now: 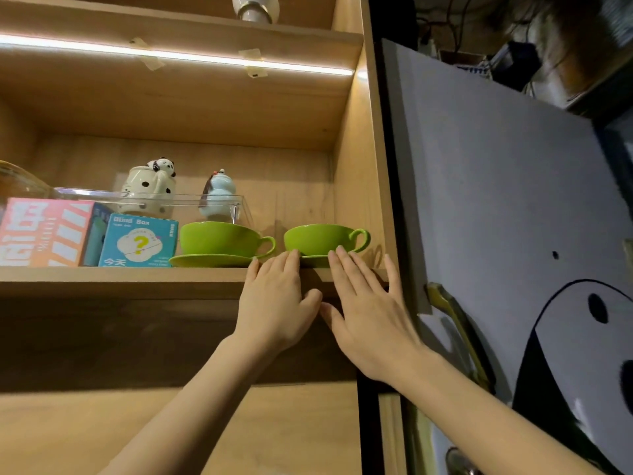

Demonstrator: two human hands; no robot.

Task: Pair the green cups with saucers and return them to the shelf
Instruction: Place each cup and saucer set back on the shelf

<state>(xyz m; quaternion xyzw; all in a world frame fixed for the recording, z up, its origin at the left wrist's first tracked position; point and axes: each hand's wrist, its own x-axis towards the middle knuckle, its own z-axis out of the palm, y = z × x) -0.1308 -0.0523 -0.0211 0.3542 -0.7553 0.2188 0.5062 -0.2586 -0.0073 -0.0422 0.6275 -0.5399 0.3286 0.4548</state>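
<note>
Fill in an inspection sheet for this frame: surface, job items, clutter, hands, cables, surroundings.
Surface: wooden shelf, lit by an LED strip above.
Job's things: left green cup on its saucer; right green cup on a saucer mostly hidden by fingers.
Clutter: teal blind box, pink box, panda teapot, blue figurine, clear tray.
Hands: left hand and right hand open, fingertips at the shelf edge.
Cables: dark wires top right, blurred.
Surroundings: open cabinet door with brass handle.
</note>
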